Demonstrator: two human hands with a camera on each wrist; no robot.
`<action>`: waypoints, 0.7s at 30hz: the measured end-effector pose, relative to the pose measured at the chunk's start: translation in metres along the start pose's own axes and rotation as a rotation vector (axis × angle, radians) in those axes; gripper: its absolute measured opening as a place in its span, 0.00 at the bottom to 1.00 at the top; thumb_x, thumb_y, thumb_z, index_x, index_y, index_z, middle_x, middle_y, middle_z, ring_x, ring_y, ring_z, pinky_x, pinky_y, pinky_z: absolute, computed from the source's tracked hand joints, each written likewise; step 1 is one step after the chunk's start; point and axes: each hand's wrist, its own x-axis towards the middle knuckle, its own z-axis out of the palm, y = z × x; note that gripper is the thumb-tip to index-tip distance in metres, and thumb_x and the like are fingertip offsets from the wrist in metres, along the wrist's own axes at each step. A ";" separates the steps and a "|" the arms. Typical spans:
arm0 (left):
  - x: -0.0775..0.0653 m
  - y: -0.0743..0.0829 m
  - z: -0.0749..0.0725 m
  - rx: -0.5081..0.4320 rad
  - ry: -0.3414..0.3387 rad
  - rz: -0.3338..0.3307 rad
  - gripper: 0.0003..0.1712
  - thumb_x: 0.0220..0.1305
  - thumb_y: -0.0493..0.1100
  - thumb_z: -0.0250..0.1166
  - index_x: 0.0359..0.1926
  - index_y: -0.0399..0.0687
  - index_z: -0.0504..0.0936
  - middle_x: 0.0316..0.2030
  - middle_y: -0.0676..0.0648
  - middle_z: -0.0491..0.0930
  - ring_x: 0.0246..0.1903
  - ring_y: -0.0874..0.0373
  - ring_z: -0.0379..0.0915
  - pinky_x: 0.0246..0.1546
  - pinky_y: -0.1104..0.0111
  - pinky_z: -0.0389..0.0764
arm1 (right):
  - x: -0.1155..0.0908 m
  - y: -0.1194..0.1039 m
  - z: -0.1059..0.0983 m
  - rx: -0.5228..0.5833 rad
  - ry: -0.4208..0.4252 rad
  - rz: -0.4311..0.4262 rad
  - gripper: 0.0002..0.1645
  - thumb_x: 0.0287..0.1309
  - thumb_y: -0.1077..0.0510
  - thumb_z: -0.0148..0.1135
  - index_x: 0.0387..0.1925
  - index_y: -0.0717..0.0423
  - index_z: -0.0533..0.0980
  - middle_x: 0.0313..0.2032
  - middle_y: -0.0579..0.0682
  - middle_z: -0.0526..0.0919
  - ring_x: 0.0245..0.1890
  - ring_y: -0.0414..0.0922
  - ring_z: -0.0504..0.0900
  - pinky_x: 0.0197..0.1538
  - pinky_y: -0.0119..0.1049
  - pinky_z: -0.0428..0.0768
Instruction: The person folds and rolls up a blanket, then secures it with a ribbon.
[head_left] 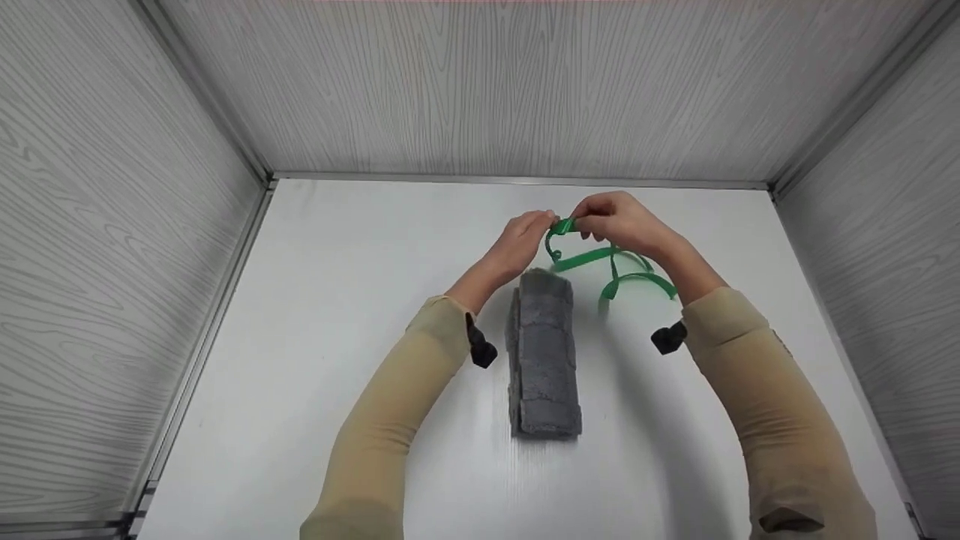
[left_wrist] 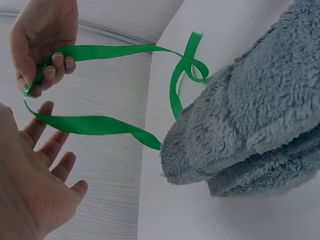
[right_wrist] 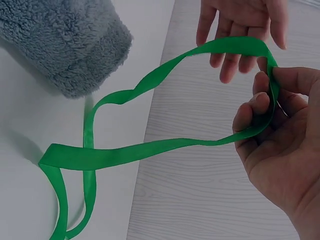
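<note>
A long green ribbon [head_left: 585, 259] is raised beyond the far end of a folded, fluffy grey towel [head_left: 547, 352]. My right hand [head_left: 621, 222] pinches the ribbon between thumb and curled fingers at the turn of its loop. Close to its left, my left hand [head_left: 523, 241] has its fingers spread and extended, with the ribbon [left_wrist: 95, 125] running right at the fingertips. From the hands the two lengths slope down toward the table, where they cross and curl. In the left wrist view, the towel [left_wrist: 240, 110] covers part of the lower ribbon.
The white table [head_left: 337, 315] bears the towel lengthwise between my forearms. Grey wood-grain panels enclose it, with a back wall [head_left: 480, 90] behind the hands and a side wall [head_left: 97, 262] at the left. Dark wrist-worn pieces hang from both cuffs.
</note>
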 end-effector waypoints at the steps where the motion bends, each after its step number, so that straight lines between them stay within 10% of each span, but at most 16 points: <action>1: 0.000 -0.001 -0.001 -0.021 -0.005 -0.018 0.26 0.83 0.58 0.43 0.51 0.44 0.80 0.50 0.47 0.77 0.51 0.58 0.70 0.54 0.67 0.71 | 0.000 0.000 0.000 0.000 0.006 0.000 0.14 0.71 0.52 0.58 0.44 0.57 0.84 0.35 0.54 0.82 0.35 0.49 0.76 0.39 0.39 0.77; 8: -0.009 -0.013 -0.027 -0.030 -0.008 -0.025 0.22 0.79 0.59 0.54 0.42 0.46 0.78 0.43 0.49 0.83 0.49 0.54 0.75 0.48 0.63 0.72 | -0.005 0.013 -0.016 0.008 0.087 0.044 0.17 0.73 0.51 0.56 0.47 0.59 0.82 0.36 0.55 0.81 0.37 0.50 0.76 0.39 0.38 0.75; 21: -0.045 -0.035 -0.125 0.131 0.064 -0.130 0.18 0.76 0.57 0.59 0.48 0.47 0.80 0.41 0.47 0.76 0.43 0.51 0.74 0.46 0.59 0.75 | -0.035 0.061 -0.060 -0.018 0.250 0.167 0.24 0.74 0.42 0.56 0.54 0.57 0.80 0.41 0.54 0.79 0.41 0.46 0.74 0.40 0.37 0.74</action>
